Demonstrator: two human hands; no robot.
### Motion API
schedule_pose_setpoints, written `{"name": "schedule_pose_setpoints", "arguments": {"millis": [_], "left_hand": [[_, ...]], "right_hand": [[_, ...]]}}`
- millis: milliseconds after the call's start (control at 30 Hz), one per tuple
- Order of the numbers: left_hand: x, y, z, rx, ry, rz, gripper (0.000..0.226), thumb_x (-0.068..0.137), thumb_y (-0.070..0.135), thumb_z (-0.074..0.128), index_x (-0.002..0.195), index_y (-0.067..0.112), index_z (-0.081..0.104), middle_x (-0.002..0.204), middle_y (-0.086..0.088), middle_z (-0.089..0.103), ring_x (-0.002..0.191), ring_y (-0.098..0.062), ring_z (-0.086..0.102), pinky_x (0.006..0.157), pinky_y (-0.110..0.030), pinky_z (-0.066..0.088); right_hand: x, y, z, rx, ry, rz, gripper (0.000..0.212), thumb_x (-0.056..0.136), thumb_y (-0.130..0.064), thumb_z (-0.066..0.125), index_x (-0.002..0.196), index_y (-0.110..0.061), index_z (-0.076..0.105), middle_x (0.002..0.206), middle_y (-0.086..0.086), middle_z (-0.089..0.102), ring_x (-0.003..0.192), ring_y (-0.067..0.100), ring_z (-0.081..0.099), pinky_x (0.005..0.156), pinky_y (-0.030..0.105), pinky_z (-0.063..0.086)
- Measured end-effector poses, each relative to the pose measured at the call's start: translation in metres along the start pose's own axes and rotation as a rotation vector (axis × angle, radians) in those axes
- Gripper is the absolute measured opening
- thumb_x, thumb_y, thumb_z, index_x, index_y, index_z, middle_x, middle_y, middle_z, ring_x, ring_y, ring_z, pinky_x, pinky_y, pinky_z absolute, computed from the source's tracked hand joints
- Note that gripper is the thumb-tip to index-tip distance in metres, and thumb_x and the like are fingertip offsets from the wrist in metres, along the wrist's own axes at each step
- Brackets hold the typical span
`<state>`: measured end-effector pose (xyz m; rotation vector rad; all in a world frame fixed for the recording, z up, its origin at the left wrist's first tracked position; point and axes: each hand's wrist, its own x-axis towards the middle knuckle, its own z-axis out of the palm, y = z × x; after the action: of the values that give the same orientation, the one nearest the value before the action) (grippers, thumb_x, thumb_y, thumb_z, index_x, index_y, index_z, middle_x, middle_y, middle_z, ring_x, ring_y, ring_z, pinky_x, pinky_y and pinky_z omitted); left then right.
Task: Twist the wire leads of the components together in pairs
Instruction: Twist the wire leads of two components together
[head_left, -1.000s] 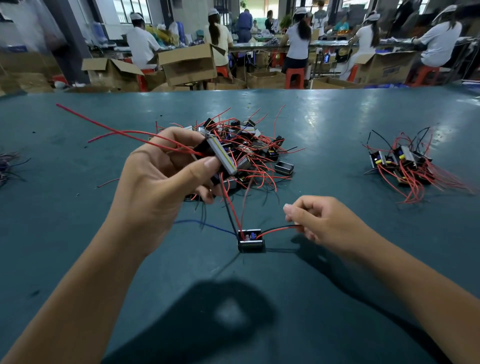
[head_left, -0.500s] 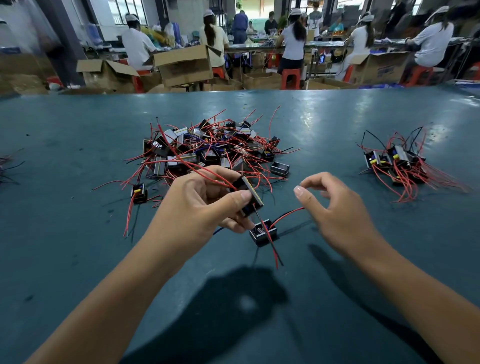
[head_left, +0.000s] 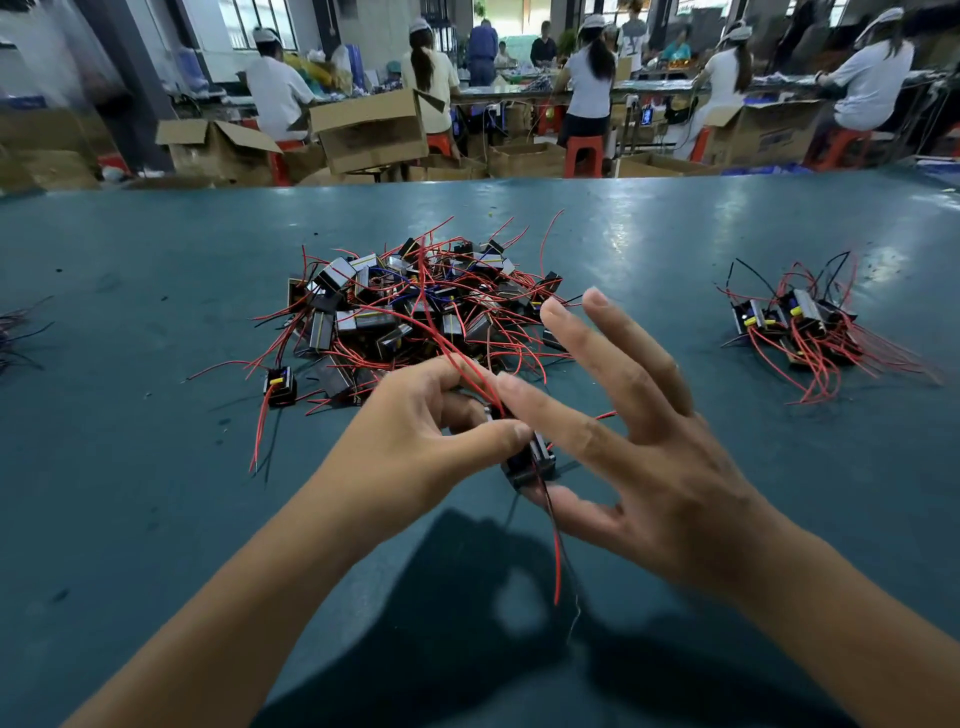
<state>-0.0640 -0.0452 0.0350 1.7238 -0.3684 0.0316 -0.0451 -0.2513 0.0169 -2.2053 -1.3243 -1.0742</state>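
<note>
Component (head_left: 530, 460), small and black, held above the green table (head_left: 130, 467) between both hands, near edge of the large pile (head_left: 410, 312) of like parts with red leads. Smaller bundled group (head_left: 800, 332) lies well apart to the right; one stray part (head_left: 280, 385) sits left of the pile. Red lead (head_left: 555, 561) and a dark one hang below the component. Left hand (head_left: 415, 436): fingers curled, thumb and fingers pinching component. Right hand (head_left: 639, 441): index and thumb touch component, other fingers spread straight, hiding part of the pile.
</note>
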Motion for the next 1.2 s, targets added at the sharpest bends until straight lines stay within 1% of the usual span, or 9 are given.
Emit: {"name": "schedule_pose_setpoints", "arguments": {"millis": [133,333,467,667,767,867,933,1100,1200], "left_hand": [[-0.002,-0.003,0.005,0.046,-0.052,0.013,0.008,0.082,0.017,0.069,0.087,0.017,0.064,0.074,0.000,0.070,0.072,-0.014,0.061,0.073,-0.034,0.049],[-0.001,-0.003,0.006,0.096,-0.089,0.054,0.017,0.084,0.009,0.064,0.100,0.003,0.064,0.088,-0.018,0.071,0.083,-0.018,0.067,0.082,-0.047,0.055],[-0.001,-0.002,0.004,0.022,-0.121,0.031,0.024,0.082,0.014,0.066,0.105,0.015,0.067,0.087,0.002,0.072,0.085,-0.010,0.067,0.082,-0.026,0.052],[-0.001,-0.002,0.008,0.044,-0.118,0.002,0.026,0.084,0.018,0.063,0.110,0.017,0.068,0.086,0.003,0.072,0.086,-0.006,0.066,0.083,-0.023,0.052],[0.001,-0.002,0.008,0.075,-0.072,-0.013,0.026,0.087,0.025,0.061,0.110,0.014,0.067,0.085,0.001,0.076,0.081,-0.006,0.068,0.077,-0.018,0.051],[0.004,-0.002,-0.003,0.278,-0.003,0.046,0.021,0.089,0.033,0.060,0.104,0.021,0.068,0.086,0.004,0.077,0.080,-0.034,0.066,0.077,-0.050,0.055],[0.006,-0.003,-0.011,0.342,0.076,0.088,0.015,0.089,0.032,0.060,0.098,0.023,0.069,0.083,0.005,0.076,0.079,-0.036,0.065,0.076,-0.060,0.052],[-0.001,0.010,-0.020,0.519,0.499,0.538,0.010,0.093,0.014,0.059,0.089,0.017,0.068,0.073,0.006,0.068,0.067,-0.015,0.063,0.063,-0.035,0.051],[-0.021,0.021,0.007,0.748,0.443,0.890,0.010,0.093,0.008,0.058,0.092,0.013,0.067,0.078,0.003,0.064,0.068,-0.020,0.057,0.065,-0.036,0.047]], "right_hand": [[0.000,-0.006,0.000,-0.080,-0.022,-0.048,0.045,0.099,-0.037,0.059,0.138,-0.016,0.056,0.156,0.018,0.031,0.150,0.035,0.019,0.119,0.049,0.023],[-0.001,-0.004,0.004,-0.070,-0.065,-0.019,0.045,0.097,-0.029,0.063,0.135,-0.006,0.057,0.146,0.013,0.049,0.143,0.030,0.037,0.116,0.053,0.032],[-0.001,0.000,0.004,-0.038,-0.052,0.039,0.039,0.101,-0.032,0.057,0.133,-0.011,0.061,0.143,0.014,0.052,0.140,0.030,0.042,0.112,0.052,0.036],[-0.001,0.005,0.002,-0.062,-0.007,0.028,0.046,0.096,-0.045,0.060,0.112,-0.003,0.071,0.139,0.016,0.056,0.141,0.031,0.040,0.115,0.051,0.033],[-0.001,0.011,-0.002,-0.030,-0.026,0.068,0.052,0.089,-0.055,0.064,0.085,-0.004,0.068,0.104,0.010,0.070,0.116,0.029,0.062,0.103,0.046,0.045],[-0.004,0.022,-0.010,-0.057,-0.155,0.330,0.056,0.082,-0.074,0.053,0.078,-0.018,0.055,0.067,-0.008,0.054,0.065,0.022,0.056,0.061,0.033,0.043],[-0.007,0.034,-0.015,-0.121,-0.286,0.534,0.059,0.076,-0.084,0.044,0.077,-0.025,0.045,0.060,-0.012,0.045,0.058,0.020,0.047,0.054,0.031,0.035],[-0.018,0.069,-0.022,-0.186,-0.369,0.756,0.064,0.069,-0.086,0.032,0.080,-0.024,0.043,0.063,-0.010,0.050,0.067,0.027,0.056,0.057,0.034,0.038],[-0.027,0.082,-0.027,-0.161,-0.416,0.873,0.063,0.066,-0.087,0.034,0.083,-0.027,0.043,0.068,-0.007,0.057,0.066,0.019,0.056,0.061,0.037,0.045]]}}
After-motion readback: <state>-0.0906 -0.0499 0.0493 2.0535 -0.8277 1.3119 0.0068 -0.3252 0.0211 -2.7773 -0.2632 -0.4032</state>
